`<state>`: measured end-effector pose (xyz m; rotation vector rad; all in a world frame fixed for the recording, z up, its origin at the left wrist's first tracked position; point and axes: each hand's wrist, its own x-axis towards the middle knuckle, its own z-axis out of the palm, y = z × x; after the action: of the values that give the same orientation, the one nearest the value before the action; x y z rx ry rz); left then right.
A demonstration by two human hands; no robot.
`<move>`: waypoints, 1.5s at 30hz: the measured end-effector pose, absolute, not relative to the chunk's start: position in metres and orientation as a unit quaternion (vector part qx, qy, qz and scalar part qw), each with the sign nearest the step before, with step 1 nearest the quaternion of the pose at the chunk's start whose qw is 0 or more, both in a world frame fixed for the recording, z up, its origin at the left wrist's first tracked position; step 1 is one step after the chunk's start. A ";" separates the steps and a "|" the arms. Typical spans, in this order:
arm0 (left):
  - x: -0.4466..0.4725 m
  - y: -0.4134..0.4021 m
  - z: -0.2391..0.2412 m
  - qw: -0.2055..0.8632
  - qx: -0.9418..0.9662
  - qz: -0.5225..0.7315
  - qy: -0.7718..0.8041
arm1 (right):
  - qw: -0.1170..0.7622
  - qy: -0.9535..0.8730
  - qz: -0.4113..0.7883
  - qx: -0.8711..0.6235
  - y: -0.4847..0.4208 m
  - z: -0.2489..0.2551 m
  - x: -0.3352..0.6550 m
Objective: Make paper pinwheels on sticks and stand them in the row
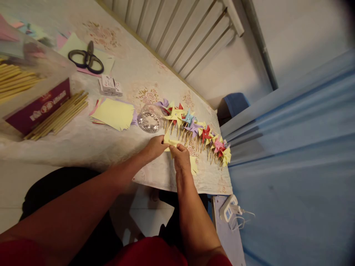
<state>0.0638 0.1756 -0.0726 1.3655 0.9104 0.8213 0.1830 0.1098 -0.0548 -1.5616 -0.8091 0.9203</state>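
Between my two hands is a piece of yellow paper, partly folded over, above the near edge of the table. My left hand pinches its left side. Thumb and fingers of my right hand are closed on its right side. Another yellow paper piece lies beside my right wrist. Just beyond my hands sits a clear round dish of small shiny pieces. A row of finished paper pinwheels on thin sticks lies to the right of the dish.
Cut paper sheets are stacked left of the dish, near small white boxes and black scissors. Bundled sticks lie by a clear plastic box at far left. A power strip is at lower right, beside a blue curtain.
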 end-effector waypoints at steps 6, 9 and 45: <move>0.065 0.177 -0.077 0.611 0.574 0.364 0.406 | 0.537 -0.350 0.386 -0.663 0.111 -0.057 0.188; 0.065 0.177 -0.078 0.627 0.566 0.368 0.389 | 0.529 -0.355 0.389 -0.666 0.112 -0.058 0.189; 0.051 0.171 -0.064 0.741 0.480 0.334 0.329 | 0.527 -0.341 0.412 -0.660 0.104 -0.053 0.178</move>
<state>0.0514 0.1708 -0.0642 1.0518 0.7224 0.7324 0.1782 0.1039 -0.0531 -1.5779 -0.8152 0.9844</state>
